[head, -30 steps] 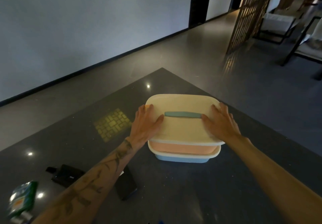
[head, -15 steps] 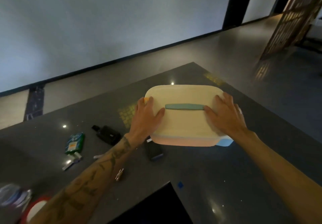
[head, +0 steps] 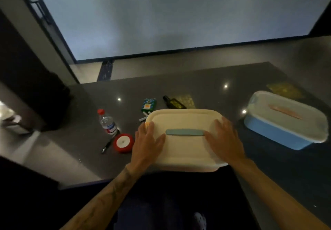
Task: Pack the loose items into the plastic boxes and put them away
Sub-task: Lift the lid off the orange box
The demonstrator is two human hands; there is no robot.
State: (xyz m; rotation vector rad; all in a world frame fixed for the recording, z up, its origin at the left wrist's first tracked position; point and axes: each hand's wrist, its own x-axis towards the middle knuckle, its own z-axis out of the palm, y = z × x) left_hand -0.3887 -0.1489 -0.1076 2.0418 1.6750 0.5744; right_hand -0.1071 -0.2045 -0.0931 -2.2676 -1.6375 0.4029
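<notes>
A cream-lidded plastic box (head: 184,151) with a teal handle strip (head: 185,132) sits at the near edge of the dark table (head: 197,90). My left hand (head: 147,142) lies flat on the lid's left side and my right hand (head: 224,140) lies flat on its right side, fingers straight. A blue box (head: 274,134) with a translucent lid stands apart at the right. Loose on the table to the left are a water bottle (head: 107,123), a red and white round item (head: 123,143), a pen (head: 108,144), a green packet (head: 148,105) and a small dark bottle (head: 172,102).
Small white sticks (head: 144,118) lie just beyond the cream lid's far left corner. A large dark shape (head: 44,95) stands at the table's left end. The table's near edge runs under the cream box, with my legs and a shoe (head: 199,219) below.
The cream-lidded box, which was stacked on the blue box, now sits to its left near the table's front edge. Both hands stayed flat on the lid. The view swung left.
</notes>
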